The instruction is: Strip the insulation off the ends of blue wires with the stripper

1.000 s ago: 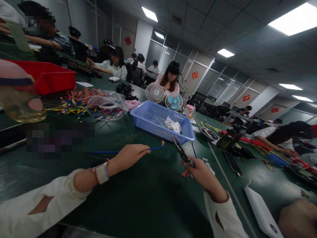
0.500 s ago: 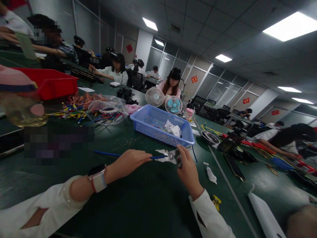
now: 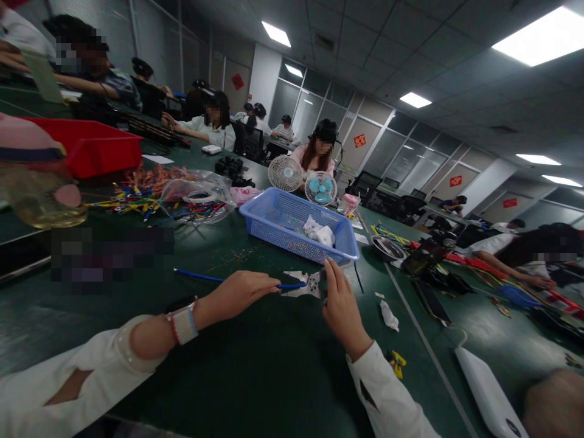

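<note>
Between the fingertips of my left hand (image 3: 241, 296) is a blue wire (image 3: 198, 275), whose one end sticks out to the left past the hand. Its other end lies between the spread jaws of metal wire-stripping pliers (image 3: 303, 285). My right hand (image 3: 343, 307) is closed round the handles of the pliers, which it mostly hides. Just behind the pliers stands a blue plastic basket (image 3: 292, 238) holding crumpled white tissue (image 3: 320, 232) and small bits.
At the left lie colored wires (image 3: 128, 204), a clear bag (image 3: 201, 198), a red bin (image 3: 103, 149) and a bottle (image 3: 41, 194). To the right are crumpled tissue (image 3: 389, 316), a yellow object (image 3: 398, 364) and a white device (image 3: 488, 389). People sit around the tables.
The pliers' jaws look a little wider apart, and the blue wire's end sits slightly deeper between them. The whole view has shifted slightly.
</note>
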Available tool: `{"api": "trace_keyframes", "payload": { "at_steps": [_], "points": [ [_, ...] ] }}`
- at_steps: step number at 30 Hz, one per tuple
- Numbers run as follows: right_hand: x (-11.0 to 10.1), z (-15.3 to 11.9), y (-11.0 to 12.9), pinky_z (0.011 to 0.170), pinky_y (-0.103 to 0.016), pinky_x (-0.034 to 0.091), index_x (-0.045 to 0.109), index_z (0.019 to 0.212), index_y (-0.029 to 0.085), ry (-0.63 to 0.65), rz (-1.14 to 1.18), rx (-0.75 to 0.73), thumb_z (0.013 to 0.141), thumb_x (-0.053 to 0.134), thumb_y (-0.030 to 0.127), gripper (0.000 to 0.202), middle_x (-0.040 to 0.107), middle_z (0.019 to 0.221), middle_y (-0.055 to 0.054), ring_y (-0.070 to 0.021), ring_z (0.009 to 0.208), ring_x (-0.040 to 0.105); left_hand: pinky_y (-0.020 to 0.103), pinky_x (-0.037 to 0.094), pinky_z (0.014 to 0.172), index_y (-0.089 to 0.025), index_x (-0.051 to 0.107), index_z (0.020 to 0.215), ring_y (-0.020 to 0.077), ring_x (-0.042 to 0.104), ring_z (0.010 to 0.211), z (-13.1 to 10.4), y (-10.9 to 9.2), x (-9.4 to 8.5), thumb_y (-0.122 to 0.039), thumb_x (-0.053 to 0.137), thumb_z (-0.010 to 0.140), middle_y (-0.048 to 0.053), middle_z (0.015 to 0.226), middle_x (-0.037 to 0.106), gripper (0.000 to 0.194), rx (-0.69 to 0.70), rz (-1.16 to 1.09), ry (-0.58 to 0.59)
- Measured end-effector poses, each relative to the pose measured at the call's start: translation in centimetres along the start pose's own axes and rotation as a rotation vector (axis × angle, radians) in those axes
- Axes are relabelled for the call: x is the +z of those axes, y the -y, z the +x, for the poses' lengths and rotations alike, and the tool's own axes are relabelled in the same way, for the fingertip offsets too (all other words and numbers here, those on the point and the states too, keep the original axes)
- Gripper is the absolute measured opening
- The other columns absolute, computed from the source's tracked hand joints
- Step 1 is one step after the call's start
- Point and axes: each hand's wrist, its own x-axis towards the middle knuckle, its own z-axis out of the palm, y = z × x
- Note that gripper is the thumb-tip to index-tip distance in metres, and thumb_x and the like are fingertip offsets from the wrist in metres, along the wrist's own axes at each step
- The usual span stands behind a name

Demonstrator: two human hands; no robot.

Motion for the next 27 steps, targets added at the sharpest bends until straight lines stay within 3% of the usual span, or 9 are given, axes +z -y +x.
{"api": "trace_keyframes", "payload": {
  "at_steps": [5, 16, 27],
  "points": [
    [0.2, -0.1, -0.1, 0.11, -0.048, 0.036, 0.009, 0.152, 0.016, 0.031, -0.011, -0.013, 0.07, 0.033, -0.006, 0.088, 0.031, 0.15, -0.016, -0.0246, 0.14, 0.026, 0.025, 0.047, 0.071, -0.019, 0.067, 0.111, 0.0169, 0.066, 0.08, -0.1, 0.1, 0.0, -0.035, 0.037, 0.1, 0.005, 0.09, 0.071, 0.036, -0.009, -0.01, 0.007],
    [0.4, -0.2, 0.1, 0.099, -0.045, 0.043, 0.042, 0.134, 0.007, 0.059, -0.18, 0.023, 0.071, 0.036, -0.005, 0.065, 0.05, 0.132, -0.021, -0.0283, 0.12, 0.048, 0.026, 0.047, 0.076, -0.02, 0.066, 0.113, 0.0171, 0.065, 0.085, -0.3, 0.6, 0.5, -0.033, 0.04, 0.1, 0.005, 0.094, 0.07, 0.033, -0.016, -0.035, 0.019],
    [-0.5, 0.0, 0.5, 0.083, -0.037, 0.042, 0.051, 0.121, 0.013, 0.095, -0.266, 0.04, 0.078, 0.042, 0.0, 0.045, 0.06, 0.114, -0.014, -0.0241, 0.094, 0.055, 0.024, 0.046, 0.072, -0.019, 0.067, 0.111, 0.0168, 0.065, 0.082, -0.2, 0.5, 0.3, -0.034, 0.038, 0.1, 0.005, 0.091, 0.07, 0.034, -0.019, -0.023, 0.022]
  ]
}}
